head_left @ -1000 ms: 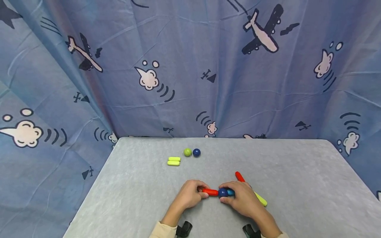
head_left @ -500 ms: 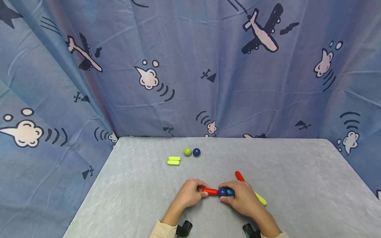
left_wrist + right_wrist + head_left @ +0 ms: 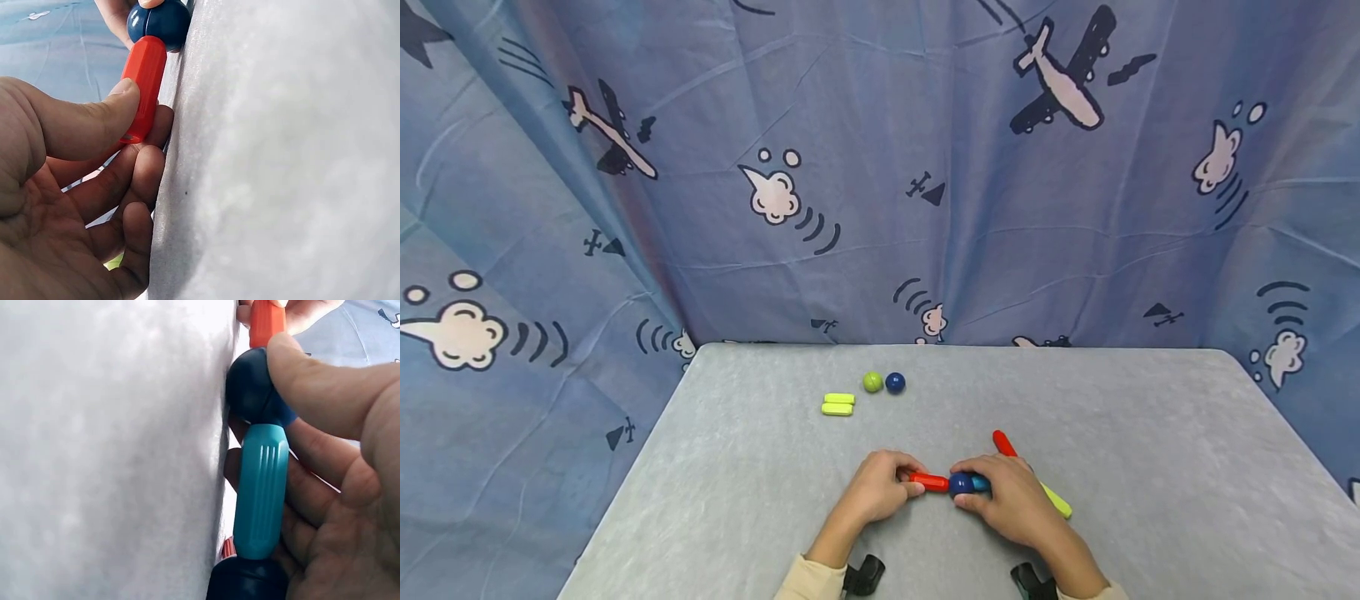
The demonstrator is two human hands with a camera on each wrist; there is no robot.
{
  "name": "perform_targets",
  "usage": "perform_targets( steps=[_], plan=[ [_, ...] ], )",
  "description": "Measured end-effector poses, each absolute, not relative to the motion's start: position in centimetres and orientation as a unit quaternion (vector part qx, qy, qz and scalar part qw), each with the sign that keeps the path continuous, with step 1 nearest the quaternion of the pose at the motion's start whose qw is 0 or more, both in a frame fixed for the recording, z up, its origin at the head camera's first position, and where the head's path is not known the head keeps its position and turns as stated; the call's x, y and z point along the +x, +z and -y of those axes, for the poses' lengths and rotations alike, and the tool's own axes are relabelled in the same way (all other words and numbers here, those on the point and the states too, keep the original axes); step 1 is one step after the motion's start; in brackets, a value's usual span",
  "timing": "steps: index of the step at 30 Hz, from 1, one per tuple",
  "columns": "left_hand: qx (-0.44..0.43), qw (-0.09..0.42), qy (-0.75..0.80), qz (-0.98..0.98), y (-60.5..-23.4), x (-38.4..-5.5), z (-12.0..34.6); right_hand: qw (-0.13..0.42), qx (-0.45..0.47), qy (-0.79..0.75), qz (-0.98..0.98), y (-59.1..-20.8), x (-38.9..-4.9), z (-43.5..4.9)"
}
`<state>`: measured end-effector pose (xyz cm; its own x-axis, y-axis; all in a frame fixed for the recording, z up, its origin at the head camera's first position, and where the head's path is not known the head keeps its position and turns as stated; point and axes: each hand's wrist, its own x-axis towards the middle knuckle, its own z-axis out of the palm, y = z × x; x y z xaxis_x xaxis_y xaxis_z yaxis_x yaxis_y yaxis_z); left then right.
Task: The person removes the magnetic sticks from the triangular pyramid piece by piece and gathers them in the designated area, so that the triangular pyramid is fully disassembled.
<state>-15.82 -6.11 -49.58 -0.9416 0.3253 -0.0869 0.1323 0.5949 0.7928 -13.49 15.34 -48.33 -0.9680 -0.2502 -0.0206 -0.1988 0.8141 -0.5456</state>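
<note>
My left hand (image 3: 880, 487) pinches a red magnetic rod (image 3: 931, 482) between thumb and fingers. The rod's other end meets a dark blue ball (image 3: 961, 484), which the thumb and fingers of my right hand (image 3: 1011, 500) grip. In the right wrist view a teal rod (image 3: 261, 490) continues from that ball under the right palm. Its far end meets another dark blue ball (image 3: 247, 579), hidden by the hand in the head view. Past the right hand, a red rod (image 3: 1003, 443) and a yellow-green rod (image 3: 1057, 502) show in part; whether they join is hidden.
Farther back on the grey table (image 3: 737, 467) lie a green ball (image 3: 872, 382) and a dark blue ball (image 3: 895, 383), side by side. Two short yellow-green rods (image 3: 838, 405) lie just left of them. A blue patterned curtain (image 3: 880, 208) hangs behind the table.
</note>
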Motion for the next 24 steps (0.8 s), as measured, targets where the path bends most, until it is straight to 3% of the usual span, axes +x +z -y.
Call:
perform_targets(
  steps=[8,24],
  plan=[
    [0.109,0.09,0.433,-0.89,-49.7,-16.2,7.1,0.059,-0.113,-0.271,-0.954,-48.3,-13.7,-15.6],
    [0.115,0.1,0.441,-0.884,-49.5,-16.2,7.7,0.067,-0.104,-0.281,-0.952,-48.2,-13.7,-15.6]
  ],
)
